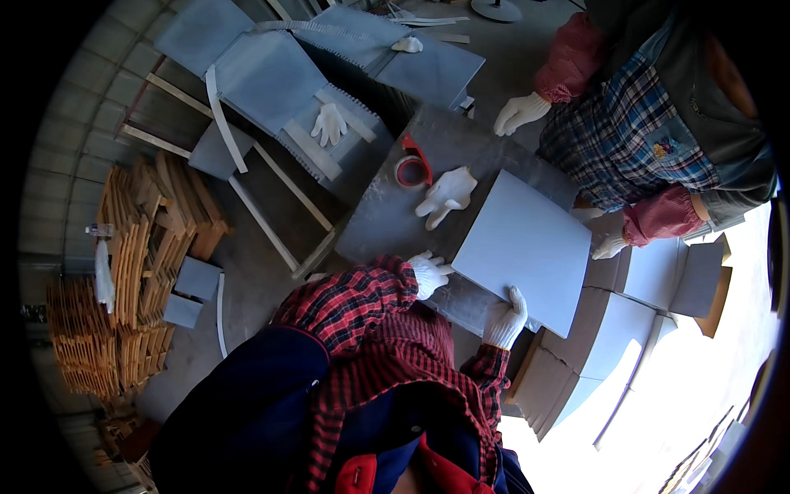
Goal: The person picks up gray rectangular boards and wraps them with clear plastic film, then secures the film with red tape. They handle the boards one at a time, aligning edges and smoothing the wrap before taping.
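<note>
A flat light-grey panel (527,247) lies on a dark worktable (370,222) in front of me, one corner pointing toward my body. My left hand (429,274), in a white knit glove, has its fingers apart at the panel's left corner. Gloved as well, my right hand (504,321) grips the near edge of the panel, thumb on top and the other fingers partly hidden. Beyond my left hand lie a loose white glove (448,196) and a red tape dispenser (413,167).
Across the table stands a co-worker in a plaid apron (634,123), with gloved hands near the table and panel. Grey sheets (271,78) on a frame, with another glove (329,123), are at the far left. Wooden slats (132,263) are stacked left; cartons (592,329) stand right.
</note>
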Demonstrator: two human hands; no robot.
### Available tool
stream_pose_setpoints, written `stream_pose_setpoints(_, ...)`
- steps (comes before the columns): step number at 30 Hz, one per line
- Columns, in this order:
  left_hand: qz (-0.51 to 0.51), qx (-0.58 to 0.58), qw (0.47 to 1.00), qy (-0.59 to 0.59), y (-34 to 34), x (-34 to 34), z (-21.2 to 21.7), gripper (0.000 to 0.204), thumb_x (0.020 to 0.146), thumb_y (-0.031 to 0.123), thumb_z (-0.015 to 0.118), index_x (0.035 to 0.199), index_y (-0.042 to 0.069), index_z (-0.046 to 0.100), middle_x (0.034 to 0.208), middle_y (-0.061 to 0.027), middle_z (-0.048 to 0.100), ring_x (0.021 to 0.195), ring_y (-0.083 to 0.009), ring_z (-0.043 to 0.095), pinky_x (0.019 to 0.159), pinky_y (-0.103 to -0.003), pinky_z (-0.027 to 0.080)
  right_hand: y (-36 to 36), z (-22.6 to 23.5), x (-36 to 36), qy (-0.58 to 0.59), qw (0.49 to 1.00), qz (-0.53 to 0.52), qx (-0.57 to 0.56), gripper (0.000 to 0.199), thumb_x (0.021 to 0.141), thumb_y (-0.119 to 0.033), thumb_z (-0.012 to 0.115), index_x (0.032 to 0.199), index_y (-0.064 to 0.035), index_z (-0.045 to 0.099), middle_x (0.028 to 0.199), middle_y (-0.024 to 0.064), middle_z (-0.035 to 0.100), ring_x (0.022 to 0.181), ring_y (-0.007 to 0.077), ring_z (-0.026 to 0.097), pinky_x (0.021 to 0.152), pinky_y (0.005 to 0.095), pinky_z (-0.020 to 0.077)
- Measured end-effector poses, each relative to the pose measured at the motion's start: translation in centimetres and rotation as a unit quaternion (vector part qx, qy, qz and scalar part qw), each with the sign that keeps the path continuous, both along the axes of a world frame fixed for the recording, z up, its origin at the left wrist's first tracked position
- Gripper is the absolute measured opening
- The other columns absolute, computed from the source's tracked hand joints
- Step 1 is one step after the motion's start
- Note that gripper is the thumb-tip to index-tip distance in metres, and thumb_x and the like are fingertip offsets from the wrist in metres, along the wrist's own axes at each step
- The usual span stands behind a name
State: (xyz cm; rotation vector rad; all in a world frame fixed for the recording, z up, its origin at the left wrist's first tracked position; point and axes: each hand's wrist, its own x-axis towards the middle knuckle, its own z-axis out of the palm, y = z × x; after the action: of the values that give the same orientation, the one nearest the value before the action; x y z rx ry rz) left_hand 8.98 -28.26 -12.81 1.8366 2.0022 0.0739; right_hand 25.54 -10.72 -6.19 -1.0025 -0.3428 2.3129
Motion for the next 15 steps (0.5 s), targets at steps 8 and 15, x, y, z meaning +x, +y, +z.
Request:
stream_pose_setpoints(8, 0.359, -0.119, 0.904, -0.199, -5.0, 2.0, 3.8, 0.050, 0.092, 0.035, 0.056, 0.132, 0.005, 0.060, 0.137, -0.0168, 0.059, 0.125, -0.0340, 0.057, 0.107, -0.044, 0.044, -0.3, -1.8, 11.0, -0.281, 0.884, 0.350, 0.132, 0.043, 0.099, -0.031, 0.062, 0.129, 0.0002, 0.060, 0.110, 0.0179, 0.070, 0.089, 0.0259, 0.072, 0.071, 0.0339, 0.0601)
stream_pose_setpoints(15, 0.447, -0.033, 0.845, -0.292, 0.1, 4.4, 2.7, 0.066, 0.092, 0.038, 0.062, 0.146, 0.004, 0.047, 0.149, -0.0184, 0.051, 0.138, -0.0343, 0.047, 0.115, -0.042, 0.036, 5.6, -4.1, 14.8, -0.419, 0.878, 0.080, 0.220, 0.049, 0.092, -0.026, 0.068, 0.132, 0.0001, 0.059, 0.103, 0.0090, 0.067, 0.086, 0.0178, 0.063, 0.071, 0.0305, 0.0497)
